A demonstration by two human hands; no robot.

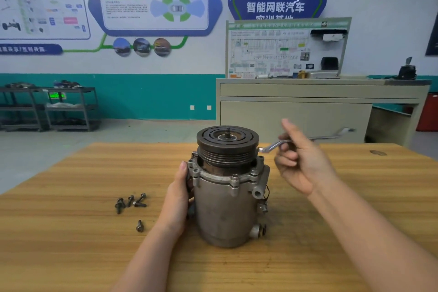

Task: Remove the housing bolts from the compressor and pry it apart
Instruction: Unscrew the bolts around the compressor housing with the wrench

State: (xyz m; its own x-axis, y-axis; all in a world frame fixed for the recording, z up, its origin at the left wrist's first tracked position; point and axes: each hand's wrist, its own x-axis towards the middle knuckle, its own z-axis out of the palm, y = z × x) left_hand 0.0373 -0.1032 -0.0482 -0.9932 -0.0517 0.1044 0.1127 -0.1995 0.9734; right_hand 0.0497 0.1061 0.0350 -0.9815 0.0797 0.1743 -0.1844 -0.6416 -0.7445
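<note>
The grey compressor (pixel 225 206) stands upright on the wooden table (pixel 71 232), its dark grooved pulley (pixel 227 144) on top. My left hand (pixel 179 199) grips the left side of its housing. My right hand (pixel 301 161) holds a silver wrench (pixel 308 138) to the right of the pulley; the wrench's near end sits at the flange's right rim. A bolt head (pixel 235 176) shows on the front of the flange. Several removed bolts (pixel 131 201) lie on the table to the left, with one more bolt (pixel 139 225) nearer me.
Behind the table stands a beige cabinet (pixel 308 111) carrying a wiring display board (pixel 286 48). Dark metal shelf racks (pixel 68 109) line the teal wall at the far left. A knot mark (pixel 378 153) shows on the table's right side.
</note>
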